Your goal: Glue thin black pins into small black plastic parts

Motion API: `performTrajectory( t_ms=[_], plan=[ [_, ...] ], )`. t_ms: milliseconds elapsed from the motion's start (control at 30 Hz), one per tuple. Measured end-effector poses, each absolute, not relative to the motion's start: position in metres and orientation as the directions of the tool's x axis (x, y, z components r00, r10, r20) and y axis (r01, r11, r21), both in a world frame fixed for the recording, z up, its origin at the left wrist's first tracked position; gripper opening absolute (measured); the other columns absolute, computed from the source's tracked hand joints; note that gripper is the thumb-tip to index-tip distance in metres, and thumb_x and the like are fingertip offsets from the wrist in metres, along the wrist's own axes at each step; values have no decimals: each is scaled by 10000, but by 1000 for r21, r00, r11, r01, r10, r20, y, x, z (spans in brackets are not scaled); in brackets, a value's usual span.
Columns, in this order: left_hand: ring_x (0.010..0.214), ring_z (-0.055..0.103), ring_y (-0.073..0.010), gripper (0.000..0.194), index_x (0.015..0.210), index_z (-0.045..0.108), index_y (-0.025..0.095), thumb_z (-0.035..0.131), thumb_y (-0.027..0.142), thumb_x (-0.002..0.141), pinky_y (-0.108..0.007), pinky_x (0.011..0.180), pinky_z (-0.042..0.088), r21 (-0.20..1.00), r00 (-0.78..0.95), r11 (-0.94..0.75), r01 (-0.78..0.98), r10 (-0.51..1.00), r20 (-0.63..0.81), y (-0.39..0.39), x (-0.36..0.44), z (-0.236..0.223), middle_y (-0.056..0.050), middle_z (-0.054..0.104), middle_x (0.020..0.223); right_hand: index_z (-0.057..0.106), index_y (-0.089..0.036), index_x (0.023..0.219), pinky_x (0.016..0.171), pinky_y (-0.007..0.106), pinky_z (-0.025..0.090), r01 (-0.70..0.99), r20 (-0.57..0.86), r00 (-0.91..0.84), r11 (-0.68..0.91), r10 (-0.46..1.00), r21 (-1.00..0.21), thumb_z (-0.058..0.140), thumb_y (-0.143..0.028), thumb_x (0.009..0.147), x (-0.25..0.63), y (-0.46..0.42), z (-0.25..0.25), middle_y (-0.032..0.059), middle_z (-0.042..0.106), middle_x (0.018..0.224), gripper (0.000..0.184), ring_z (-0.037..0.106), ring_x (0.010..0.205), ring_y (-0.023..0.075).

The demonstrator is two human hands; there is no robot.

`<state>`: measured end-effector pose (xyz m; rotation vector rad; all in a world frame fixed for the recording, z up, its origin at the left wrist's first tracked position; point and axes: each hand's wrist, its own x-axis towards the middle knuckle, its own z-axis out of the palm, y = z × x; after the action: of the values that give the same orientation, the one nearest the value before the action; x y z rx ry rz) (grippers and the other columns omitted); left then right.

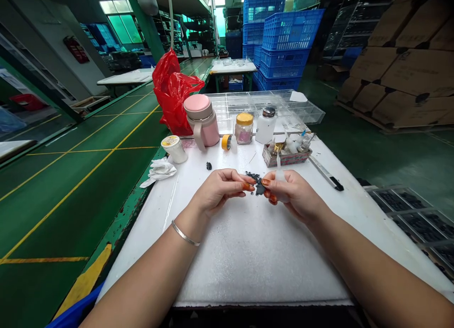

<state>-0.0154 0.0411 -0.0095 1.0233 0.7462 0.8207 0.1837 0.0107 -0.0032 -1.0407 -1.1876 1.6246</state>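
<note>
Both hands meet above the middle of the white table. My right hand (pixel 291 193) pinches a small flat black part (pixel 260 188) between thumb and finger. Tucked in that same hand is a translucent squeeze bottle (pixel 280 173), its thin nozzle pointing up. My left hand (pixel 225 188) is closed in a pinch just left of the black part; what sits between its fingertips is too small to make out. Behind the fingertips lies a loose pile of small black rings (pixel 251 175), partly hidden. Another small black piece (pixel 209 166) lies apart, to the left.
Farther back stand a pink mug (pixel 207 125), a yellow-lidded jar (pixel 244 128), a white bottle (pixel 266 127) and yellow tape (pixel 226 142). A small box of bottles (pixel 287 157) and a utility knife (pixel 326 173) are at right. White gloves (pixel 159 170) lie left.
</note>
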Motion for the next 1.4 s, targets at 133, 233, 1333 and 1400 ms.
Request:
performTrajectory(
  t_ms=[133,233,1333,1400],
  plan=[
    [650,656,-106,207,630,648,112,849,155,618,-154,541,471,897,483,310,-314,866,-129,36,-13,-7,-63,717,775,613,-156,633,523,246,341,-168,-126,-329,-189,936,-968,758,-371,725,182,6,-1,2,578,591,274,463,517,93],
    [601,635,-91,235,624,639,111,869,154,601,-139,512,459,882,484,325,-341,865,-132,36,-12,-7,-54,703,727,610,-159,635,530,246,345,-187,-128,-341,-201,931,-962,758,-365,723,181,3,2,5,585,597,268,466,523,96],
    [605,663,-98,233,718,736,124,904,104,558,-124,518,503,820,495,337,-463,866,-76,37,-10,-12,-40,717,721,612,-142,663,538,233,333,-223,-109,-375,-204,921,-953,750,-356,761,181,0,2,-1,587,609,273,472,526,79],
    [597,659,-97,232,706,739,133,913,121,553,-131,519,511,822,496,340,-456,864,-82,37,-10,-14,-34,716,720,610,-144,658,537,233,333,-229,-111,-377,-209,920,-951,751,-354,757,181,-1,2,-2,584,604,272,470,524,79]
  ],
)
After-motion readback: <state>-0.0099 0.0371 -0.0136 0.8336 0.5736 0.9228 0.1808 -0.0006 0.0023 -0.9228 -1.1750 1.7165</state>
